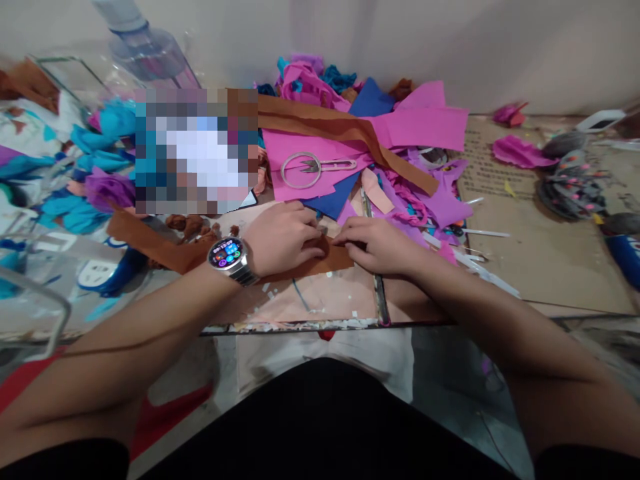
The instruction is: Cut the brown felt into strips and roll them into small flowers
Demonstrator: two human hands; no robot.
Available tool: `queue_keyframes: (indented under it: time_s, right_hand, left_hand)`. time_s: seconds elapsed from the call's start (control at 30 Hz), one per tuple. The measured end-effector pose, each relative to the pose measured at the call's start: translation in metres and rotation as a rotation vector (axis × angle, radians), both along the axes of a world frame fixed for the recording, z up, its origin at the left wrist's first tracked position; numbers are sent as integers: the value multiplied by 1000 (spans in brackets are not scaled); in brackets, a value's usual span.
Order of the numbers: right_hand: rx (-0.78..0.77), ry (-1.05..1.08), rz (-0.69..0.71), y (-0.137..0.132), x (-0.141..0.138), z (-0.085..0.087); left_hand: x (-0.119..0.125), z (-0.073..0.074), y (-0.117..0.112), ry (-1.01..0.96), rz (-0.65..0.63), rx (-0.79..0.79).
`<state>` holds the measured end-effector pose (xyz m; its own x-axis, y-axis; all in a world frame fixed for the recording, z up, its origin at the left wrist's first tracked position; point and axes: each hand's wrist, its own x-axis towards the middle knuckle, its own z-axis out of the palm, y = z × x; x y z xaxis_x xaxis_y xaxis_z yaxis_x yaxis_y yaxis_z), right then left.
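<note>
My left hand (283,237), with a smartwatch (229,257) on the wrist, is curled down onto a long brown strip of fabric or paper (165,248) that lies across the work surface. My right hand (377,245) meets it from the right, fingers pinched on the same strip's end (334,260). Both hands press the strip where they meet. Just behind them lies a pair of scissors with a round handle (307,168) on a pink sheet (295,150).
A heap of pink, purple, blue and brown scraps (400,127) covers the back of the surface. Blue and purple crumpled flowers (100,133) lie at the left, under a clear plastic bottle (145,47). A cardboard sheet (530,247) and dark items (570,183) are at the right.
</note>
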<state>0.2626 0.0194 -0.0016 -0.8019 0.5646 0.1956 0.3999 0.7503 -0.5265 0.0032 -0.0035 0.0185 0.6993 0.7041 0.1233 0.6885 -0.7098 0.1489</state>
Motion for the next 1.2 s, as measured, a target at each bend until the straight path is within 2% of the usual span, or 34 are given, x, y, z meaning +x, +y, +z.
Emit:
queue_keyframes:
  time_s: [0.13,0.43,0.6,0.83,1.2]
  right_hand:
    - [-17,4,13,2,1,0]
    - [-20,-2,27,2,1,3]
    - [-34,11,26,2,1,3]
    - [-23,6,31,2,1,1]
    - [-21,9,20,1,2,0]
  left_hand:
    - [-2,3,-1,102,34,28]
    - [0,9,-4,96,110,10]
    - [1,9,-4,28,84,-30]
    - [4,6,-4,64,0,-24]
    - [3,4,-4,61,2,6]
